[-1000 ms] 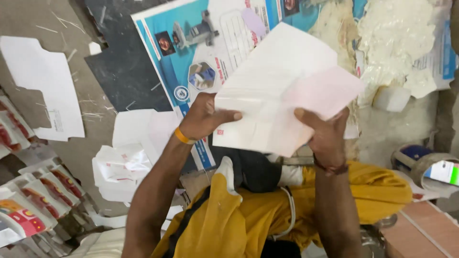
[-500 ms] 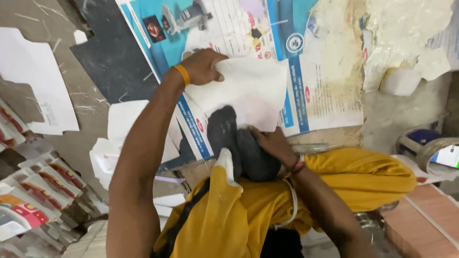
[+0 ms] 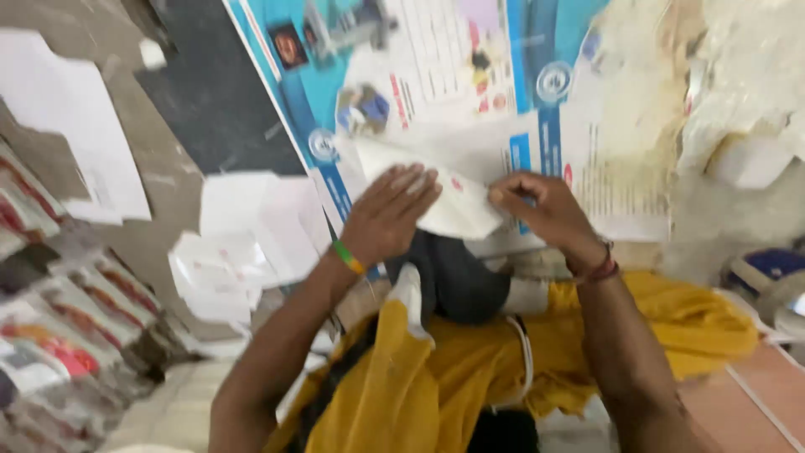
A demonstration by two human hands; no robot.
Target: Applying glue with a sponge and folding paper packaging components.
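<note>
We press our left hand (image 3: 387, 214) flat, fingers spread, on a folded white paper (image 3: 453, 205) whose right edge our right hand (image 3: 537, 210) pinches, a blue poster (image 3: 436, 75) beyond both.

Both hands (image 3: 387, 214) now press the white paper (image 3: 453, 197) flat, folded smaller

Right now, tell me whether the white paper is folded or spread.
Folded: the white paper lies as a narrow strip under the left hand, its end pinched by the right hand.

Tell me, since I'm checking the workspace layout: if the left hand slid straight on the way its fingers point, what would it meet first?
The left hand lies flat on the folded white paper, fingers pointing toward the right hand. Going on, it would probably cross the paper and meet that hand's fingertips, though blur hides the depth.
</note>
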